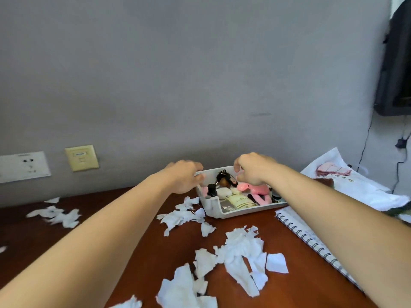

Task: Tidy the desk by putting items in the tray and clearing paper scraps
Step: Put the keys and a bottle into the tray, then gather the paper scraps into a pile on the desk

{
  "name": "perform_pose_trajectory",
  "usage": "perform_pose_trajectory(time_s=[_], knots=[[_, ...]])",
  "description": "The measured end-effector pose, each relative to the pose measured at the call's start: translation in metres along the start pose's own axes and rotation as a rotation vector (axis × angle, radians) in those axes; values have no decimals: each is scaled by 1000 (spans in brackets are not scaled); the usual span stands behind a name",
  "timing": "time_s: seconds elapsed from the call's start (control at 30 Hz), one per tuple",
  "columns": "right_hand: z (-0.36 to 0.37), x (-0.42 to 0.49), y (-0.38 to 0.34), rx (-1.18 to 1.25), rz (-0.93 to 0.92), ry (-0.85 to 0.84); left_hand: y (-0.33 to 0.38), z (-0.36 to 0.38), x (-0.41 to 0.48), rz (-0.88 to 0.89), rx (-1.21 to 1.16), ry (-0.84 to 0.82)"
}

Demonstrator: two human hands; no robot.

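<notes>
Head view — left hand (183, 177) grips tray (211, 206) by its corner

White paper scraps (242, 252) are standing out against a red-brown desk (138, 218).
The tray (213, 210) is showing off-white, holding a pink toy (255, 188), a cream packet (241, 202) and a small black bottle (212, 190); the wall (178, 74) is reading flat grey, the socket plate (22, 166) white, the smaller plate (81, 157) yellowed cream; the spiral notebook (311, 236) is showing white with a faint bluish print, the folded cloth (332, 170) pale pink.
</notes>
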State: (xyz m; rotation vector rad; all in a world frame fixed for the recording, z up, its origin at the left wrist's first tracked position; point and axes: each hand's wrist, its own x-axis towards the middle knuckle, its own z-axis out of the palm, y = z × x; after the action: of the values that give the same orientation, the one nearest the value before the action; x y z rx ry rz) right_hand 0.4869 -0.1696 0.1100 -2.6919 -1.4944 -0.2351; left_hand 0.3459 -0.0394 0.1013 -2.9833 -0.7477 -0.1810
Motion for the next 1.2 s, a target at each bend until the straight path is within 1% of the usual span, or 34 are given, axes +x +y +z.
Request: perform_pose_trajectory(time_s=[0.2,0.33,0.47,0.67,0.9,1.07,1.2], knots=[[-4,-15,-70,21,-149,-13,-37,-2,-71,-86,39,-27],[-1,-22,-130,34,-264,-55,-67,8,-123,-215,57,-92],[3,-27,-187,43,-381,-63,-98,12,-169,-323,44,-122],[1,-34,-266,66,-515,-106,-143,17,-234,-474,86,-188],[14,-33,-339,74,-616,-144,-190,31,-295,-645,63,-215],[36,-29,-384,70,-659,-206,-228,44,-331,-780,6,-224],[54,-27,-412,119,-676,-264,-251,56,-357,-883,-34,-206]])
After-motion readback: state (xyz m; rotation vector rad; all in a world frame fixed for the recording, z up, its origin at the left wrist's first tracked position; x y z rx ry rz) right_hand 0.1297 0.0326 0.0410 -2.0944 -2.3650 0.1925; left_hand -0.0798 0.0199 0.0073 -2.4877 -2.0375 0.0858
